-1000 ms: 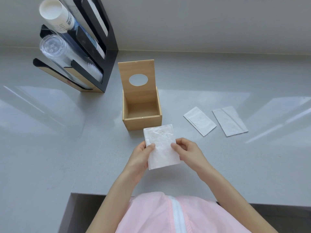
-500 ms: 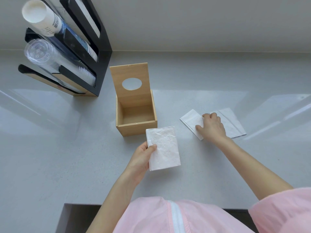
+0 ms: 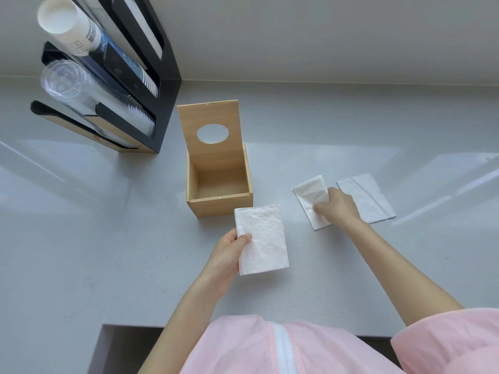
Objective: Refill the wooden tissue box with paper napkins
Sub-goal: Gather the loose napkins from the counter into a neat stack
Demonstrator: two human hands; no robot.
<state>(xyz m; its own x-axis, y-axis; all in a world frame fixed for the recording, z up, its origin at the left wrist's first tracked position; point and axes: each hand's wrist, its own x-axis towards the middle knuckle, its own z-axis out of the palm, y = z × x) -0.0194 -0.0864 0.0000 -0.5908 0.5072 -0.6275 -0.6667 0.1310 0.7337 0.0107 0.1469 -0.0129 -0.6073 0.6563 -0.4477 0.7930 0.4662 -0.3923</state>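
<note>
At the bottom of the frame a pink garment with a white strip down its front is filling the lower edge, and two bare forearms are reaching up from it over the grey countertop. Just below the middle of the frame, the left hand is holding a stack of white napkins, thumb lying on top near its left edge and the fingers tucked beneath, so the hand is clamped on the stack. The stack is sitting just below and right of the box's front corner.

To the right of centre, the right hand is pressing down on a folded napkin lying on the counter, its fingers curled and pinching at the sheet's right side; the upper corner of that sheet is lifting slightly. Just beside it, further right, a second folded napkin is lying flat, partly covered by the hand.

In the centre of the frame, the wooden tissue box is standing open and showing its bare wooden floor, its lid with an oval hole standing upright at the back.

In the upper left, a black cup dispenser is holding tilted stacks of paper cups and clear plastic cups. Beyond it all, a pale wall is running across the top.
</note>
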